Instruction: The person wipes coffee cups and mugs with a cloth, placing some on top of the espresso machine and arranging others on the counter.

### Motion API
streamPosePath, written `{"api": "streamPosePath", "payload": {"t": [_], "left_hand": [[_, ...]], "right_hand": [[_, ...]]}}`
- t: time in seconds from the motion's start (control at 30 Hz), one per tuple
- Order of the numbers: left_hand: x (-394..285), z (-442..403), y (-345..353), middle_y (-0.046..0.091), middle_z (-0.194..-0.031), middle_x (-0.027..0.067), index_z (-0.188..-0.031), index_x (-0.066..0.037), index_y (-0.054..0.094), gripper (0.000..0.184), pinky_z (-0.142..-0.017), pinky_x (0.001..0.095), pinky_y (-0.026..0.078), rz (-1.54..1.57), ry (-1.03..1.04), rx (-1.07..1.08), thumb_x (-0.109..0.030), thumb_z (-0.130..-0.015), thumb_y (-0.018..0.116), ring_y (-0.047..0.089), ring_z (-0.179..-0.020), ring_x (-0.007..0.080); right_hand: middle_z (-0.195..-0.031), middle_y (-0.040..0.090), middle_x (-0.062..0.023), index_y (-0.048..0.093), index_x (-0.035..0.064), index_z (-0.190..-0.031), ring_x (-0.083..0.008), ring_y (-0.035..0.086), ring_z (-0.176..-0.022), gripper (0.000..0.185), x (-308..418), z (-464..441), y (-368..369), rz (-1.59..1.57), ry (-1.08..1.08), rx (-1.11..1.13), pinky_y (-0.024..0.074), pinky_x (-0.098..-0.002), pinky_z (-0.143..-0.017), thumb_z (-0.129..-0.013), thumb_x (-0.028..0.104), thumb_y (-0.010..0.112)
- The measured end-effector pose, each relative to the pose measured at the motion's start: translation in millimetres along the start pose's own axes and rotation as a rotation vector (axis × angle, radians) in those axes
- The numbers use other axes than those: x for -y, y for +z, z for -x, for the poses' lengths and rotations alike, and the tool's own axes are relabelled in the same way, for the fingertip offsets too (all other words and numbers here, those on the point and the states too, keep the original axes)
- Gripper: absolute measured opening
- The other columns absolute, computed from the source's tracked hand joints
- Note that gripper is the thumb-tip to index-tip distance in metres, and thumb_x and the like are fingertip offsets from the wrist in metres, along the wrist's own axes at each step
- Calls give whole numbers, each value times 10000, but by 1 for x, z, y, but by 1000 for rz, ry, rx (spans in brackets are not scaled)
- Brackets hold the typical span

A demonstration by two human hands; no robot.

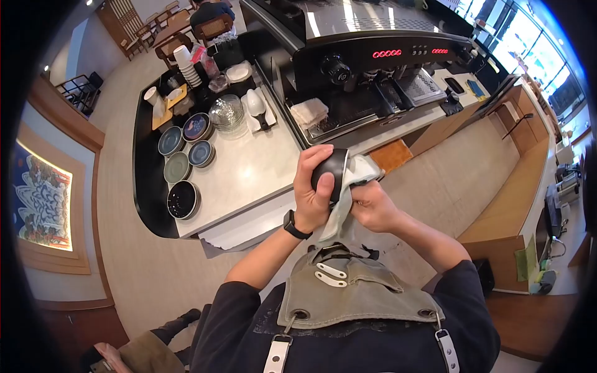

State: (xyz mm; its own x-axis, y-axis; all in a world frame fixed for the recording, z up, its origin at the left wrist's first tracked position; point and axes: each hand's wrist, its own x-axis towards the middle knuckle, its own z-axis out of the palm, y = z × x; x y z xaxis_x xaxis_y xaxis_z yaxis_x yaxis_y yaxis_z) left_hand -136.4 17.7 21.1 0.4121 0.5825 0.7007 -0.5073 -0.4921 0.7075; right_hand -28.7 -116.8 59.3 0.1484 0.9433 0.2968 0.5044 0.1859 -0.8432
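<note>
My left hand (313, 189) is wrapped round a dark, rounded bowl (330, 174), which is tilted on its side in front of my chest. A pale cloth (339, 214) lies against the bowl's open side and hangs down toward my apron. My right hand (372, 205) is closed on the cloth beside the bowl; part of its fingers is hidden by the cloth. The inside of the bowl cannot be seen.
An espresso machine (373, 68) stands ahead on the counter (249, 168). Small plates (178, 168), a black bowl (183, 199), glass dishes (227, 114) and stacked paper cups (189, 71) are at the left. A co-worker (140, 351) is at the lower left.
</note>
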Motion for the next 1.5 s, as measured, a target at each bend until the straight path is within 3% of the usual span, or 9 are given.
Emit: {"api": "streamPosePath", "payload": {"t": [0.3, 0.47, 0.57, 0.7, 0.93, 1.07, 1.2, 1.4, 1.5], "left_hand": [[28, -37, 2, 538, -1356, 238, -1314, -110, 585, 537, -922, 440, 532, -173, 474, 146, -265, -849, 802, 599, -1137, 380], [0, -39, 20, 599, -1264, 185, -1284, -40, 592, 454, -1011, 379, 447, 183, 17, 187, -343, -953, 666, 589, -1141, 287], [-26, -65, 14, 628, -1196, 141, -1202, -21, 631, 313, -989, 330, 447, 340, -716, 593, -248, -989, 601, 597, -1109, 237], [-10, -41, 37, 639, -1191, 152, -1181, -22, 642, 299, -990, 348, 454, 222, -518, 442, -252, -998, 590, 611, -1093, 263], [50, 15, 53, 452, -1418, 234, -1382, -96, 447, 620, -1044, 488, 425, -4, 229, 145, -431, -931, 709, 500, -1256, 376], [47, 6, 67, 521, -1376, 208, -1340, -42, 488, 521, -1074, 422, 411, 119, 26, 209, -430, -1006, 586, 524, -1252, 321], [5, -7, 86, 642, -1236, 138, -1300, 1, 543, 554, -1042, 331, 446, 623, -839, 169, -477, -1083, 367, 608, -1156, 208], [11, -5, 123, 637, -1308, 105, -1332, -56, 566, 658, -1043, 382, 493, 1352, -1133, 184, -600, -1056, 318, 607, -1220, 227], [11, -7, 183, 601, -1372, 136, -1355, -56, 552, 669, -1078, 387, 464, 965, -963, 23, -593, -1065, 278, 570, -1278, 254]], "right_hand": [[-1172, 690, -129, 605, -50, -1199, -207, 699, -1033, 220, -1, -28, -16, -1241, 356, -270, 574, -347, -911, -1013, 41, 531], [-890, 733, -104, 714, 50, -948, -294, 713, -817, 183, 10, 5, 3, 131, -51, -470, 572, -407, -799, -773, 17, 672], [-901, 723, -112, 715, 56, -956, -352, 694, -836, 235, -32, 26, -22, 628, -390, -110, 552, -450, -792, -733, 3, 662], [-992, 679, -182, 683, 31, -1034, -395, 651, -970, 315, -58, 48, 8, 523, -296, -373, 500, -517, -870, -728, -23, 629], [-901, 689, 1, 642, 5, -929, -87, 620, -757, 198, 29, 3, -16, -1094, 562, -666, 451, -272, -629, -1043, 94, 506], [-847, 721, -51, 699, 30, -937, -226, 708, -805, 118, -14, 50, 1, 2, 410, -503, 546, -324, -842, -957, 113, 618], [-935, 742, -74, 733, 49, -999, -306, 731, -936, 258, -57, 74, -65, 792, -498, -286, 464, -482, -1088, -742, 64, 740], [-1269, 658, -99, 671, 53, -1226, -244, 614, -1226, 413, -89, 125, -114, 153, -60, -709, 460, -433, -1094, -815, 35, 694], [-1415, 576, -94, 517, 72, -1414, -230, 561, -1304, 504, -108, 120, -79, -762, -109, -935, 462, -412, -1078, -922, 122, 616]]}}
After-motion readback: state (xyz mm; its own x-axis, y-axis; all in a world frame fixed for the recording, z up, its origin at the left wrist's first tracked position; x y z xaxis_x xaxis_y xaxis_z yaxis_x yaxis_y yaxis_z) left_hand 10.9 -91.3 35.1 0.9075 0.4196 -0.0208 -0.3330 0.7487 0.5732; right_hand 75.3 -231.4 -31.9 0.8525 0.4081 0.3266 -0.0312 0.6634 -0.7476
